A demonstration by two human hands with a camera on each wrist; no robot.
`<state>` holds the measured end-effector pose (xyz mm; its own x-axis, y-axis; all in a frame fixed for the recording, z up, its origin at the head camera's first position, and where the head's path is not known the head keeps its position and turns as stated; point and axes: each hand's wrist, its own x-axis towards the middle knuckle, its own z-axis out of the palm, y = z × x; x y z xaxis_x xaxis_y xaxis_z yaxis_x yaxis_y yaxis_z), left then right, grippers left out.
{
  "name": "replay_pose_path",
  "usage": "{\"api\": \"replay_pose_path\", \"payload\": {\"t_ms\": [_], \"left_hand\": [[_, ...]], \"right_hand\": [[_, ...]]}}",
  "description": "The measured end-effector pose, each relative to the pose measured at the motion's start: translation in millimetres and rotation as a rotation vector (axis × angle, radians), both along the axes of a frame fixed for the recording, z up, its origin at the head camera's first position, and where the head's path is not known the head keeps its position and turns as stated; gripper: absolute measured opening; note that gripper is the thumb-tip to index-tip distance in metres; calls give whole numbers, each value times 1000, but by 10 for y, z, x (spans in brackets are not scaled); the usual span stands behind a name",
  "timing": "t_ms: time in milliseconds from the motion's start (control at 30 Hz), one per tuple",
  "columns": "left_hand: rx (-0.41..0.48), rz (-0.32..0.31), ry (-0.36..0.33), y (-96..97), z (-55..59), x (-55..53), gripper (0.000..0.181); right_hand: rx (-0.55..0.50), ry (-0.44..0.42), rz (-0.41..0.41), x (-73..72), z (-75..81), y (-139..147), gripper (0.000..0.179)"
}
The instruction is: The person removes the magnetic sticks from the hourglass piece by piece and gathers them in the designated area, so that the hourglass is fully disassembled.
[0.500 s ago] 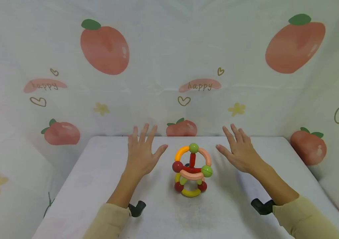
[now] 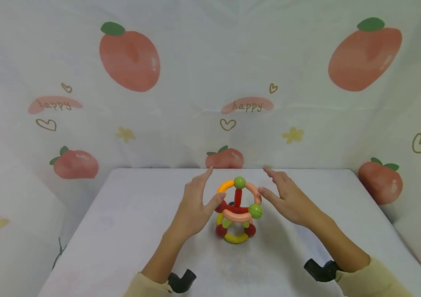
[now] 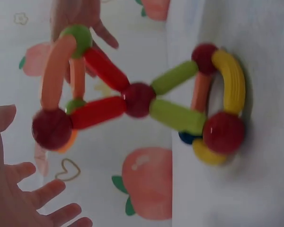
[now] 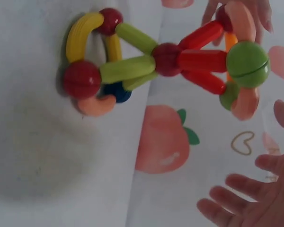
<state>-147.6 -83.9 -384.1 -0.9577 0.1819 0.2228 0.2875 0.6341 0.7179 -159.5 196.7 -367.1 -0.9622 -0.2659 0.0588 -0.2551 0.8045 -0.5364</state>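
A toy frame of coloured rods and balls [image 2: 236, 216] stands upright on the white table. Its lower ring is yellow and peach with red and blue balls. Green and red rods meet at a red middle ball [image 3: 138, 100], below an upper ring with green and red balls. My left hand [image 2: 193, 206] is at its left, fingers straight; in the head view the thumb overlaps the upper ring, while the left wrist view shows a gap. At the upper right, my right hand [image 2: 292, 200] hovers with its fingers extended, apart from the green ball [image 4: 247, 65].
The white table [image 2: 128, 214] runs back to a pale cloth wall [image 2: 180, 62] printed with fruit, hearts and flowers. Black wrist mounts [image 2: 182, 281] sit by both beige sleeves. A thin dark cord [image 2: 59, 252] lies at the left table edge.
Both hands have moved inward toward the toy, the left one farther, so its thumb now overlaps the upper ring in the head view. The toy stays in place.
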Motion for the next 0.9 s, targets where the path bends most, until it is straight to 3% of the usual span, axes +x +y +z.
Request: {"api": "replay_pose_path", "payload": {"t_ms": [167,333,600,767,900], "left_hand": [[109,6,-112,132,-40,176,77],[168,60,-150,208,-105,275,74],[184,89,-137,206,-130,234,59],[214,52,-122,179,-125,222,60],[256,15,-120,181,-142,227,60]], "right_hand": [[-160,-44,14,40,-15,-79,62],[-235,-74,22,50,-62,-154,47],[-314,-161,-4,18,-70,-196,45],[-318,-214,-38,-47,-47,-284,50],[-328,-201,-43,-101,-95,-320,43]]}}
